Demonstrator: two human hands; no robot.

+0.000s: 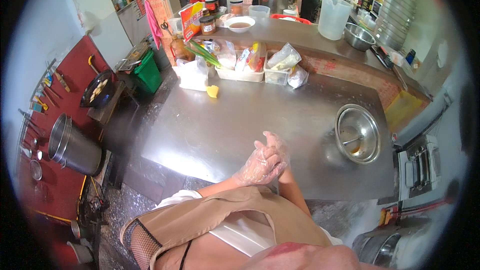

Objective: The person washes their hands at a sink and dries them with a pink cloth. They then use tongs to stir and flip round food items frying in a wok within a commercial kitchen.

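Note:
Both my hands wear clear plastic disposable gloves and meet above the near side of a stainless steel worktable (240, 120). My left hand (258, 167) lies across my right hand (276, 148), its fingers curled around it near the wrist. The fingers of my right hand point away from me, bent and partly hidden by the left hand and the glove film. To the right on the table sits a stainless steel bowl (365, 129), with a thin metal utensil and some brown liquid inside. A yellow dough scraper (212, 91) is at the table's far left.
Plastic bins (240, 75) of bagged goods and green onions line the back edge. A raised counter holds a white bowl of brown liquid (240, 26) and a plastic pitcher (333, 18). Leftward are a wok (95, 90) and a tall pot (75, 146). People stand far back.

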